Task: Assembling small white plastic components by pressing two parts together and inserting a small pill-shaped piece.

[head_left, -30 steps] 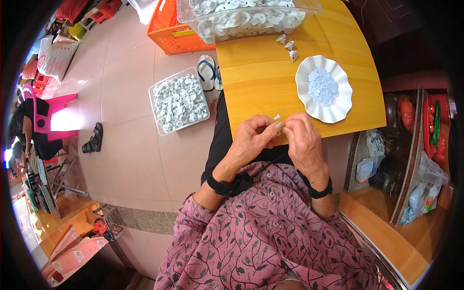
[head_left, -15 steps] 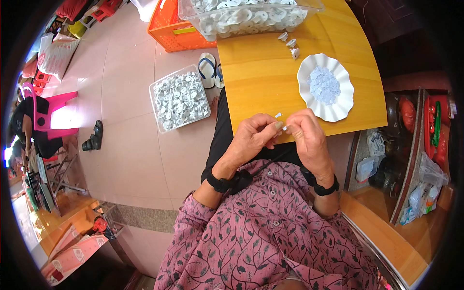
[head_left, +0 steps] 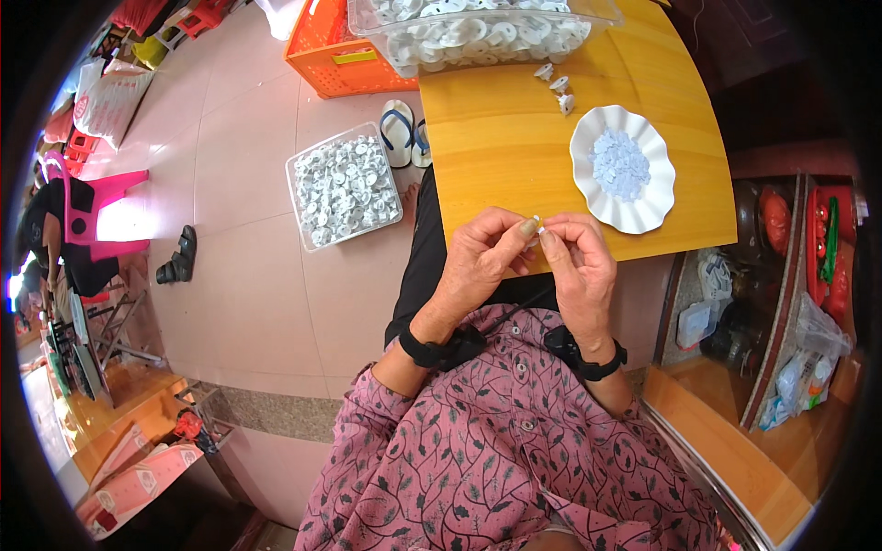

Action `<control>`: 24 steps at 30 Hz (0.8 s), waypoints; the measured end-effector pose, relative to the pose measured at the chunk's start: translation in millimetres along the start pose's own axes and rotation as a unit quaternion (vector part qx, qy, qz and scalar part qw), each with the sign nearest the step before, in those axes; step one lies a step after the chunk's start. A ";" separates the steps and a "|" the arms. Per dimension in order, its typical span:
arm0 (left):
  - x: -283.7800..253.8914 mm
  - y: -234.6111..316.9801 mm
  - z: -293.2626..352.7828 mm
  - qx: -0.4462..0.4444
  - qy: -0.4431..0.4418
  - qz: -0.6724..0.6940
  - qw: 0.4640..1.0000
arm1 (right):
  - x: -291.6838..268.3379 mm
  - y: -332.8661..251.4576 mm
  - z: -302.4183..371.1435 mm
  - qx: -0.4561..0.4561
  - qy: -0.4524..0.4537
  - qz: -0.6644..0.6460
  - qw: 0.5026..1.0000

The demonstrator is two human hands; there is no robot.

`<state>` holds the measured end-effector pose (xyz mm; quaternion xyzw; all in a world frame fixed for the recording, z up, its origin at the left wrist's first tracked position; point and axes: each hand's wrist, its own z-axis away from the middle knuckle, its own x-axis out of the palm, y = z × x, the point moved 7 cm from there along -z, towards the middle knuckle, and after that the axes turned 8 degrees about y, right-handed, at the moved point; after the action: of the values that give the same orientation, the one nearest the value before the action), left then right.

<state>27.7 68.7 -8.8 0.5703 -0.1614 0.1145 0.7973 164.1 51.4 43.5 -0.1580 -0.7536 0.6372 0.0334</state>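
Over the table's near edge, my left hand is closed in a pinch on a small white plastic piece. My right hand meets it there, thumb and forefinger pinched together at the same piece. Whatever lies between the right fingertips is too small to make out. Just beyond my right hand stands a white scalloped plate bearing a heap of small pale bluish chips. Farther back on the table lie three white plastic parts with round heads.
A clear bin full of white disc-shaped parts stands at the table's far edge, beside an orange crate. On the floor to the left are another filled clear bin, flip-flops and a black sandal. Open shelves stand at right.
My hands have come together, fingertips now meeting at the small white piece. My right hand has turned, and its thumb shows more plainly. The view has shifted slightly.
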 end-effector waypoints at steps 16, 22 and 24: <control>8.5 16.6 9.2 0.026 -0.083 0.040 0.995 | -0.5 -10.4 -4.3 0.023 0.016 -0.031 0.999; -0.4 3.5 4.5 -0.004 -0.069 0.100 0.993 | -1.1 -7.1 -3.7 0.003 0.006 -0.024 1.000; -0.9 3.3 3.3 0.008 -0.072 0.120 0.990 | -2.1 -7.4 -3.6 -0.007 0.006 -0.003 1.000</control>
<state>25.2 66.7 -5.3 0.5600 -0.2850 0.1693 0.7593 165.6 53.2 51.7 -0.1593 -0.7584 0.6308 0.0387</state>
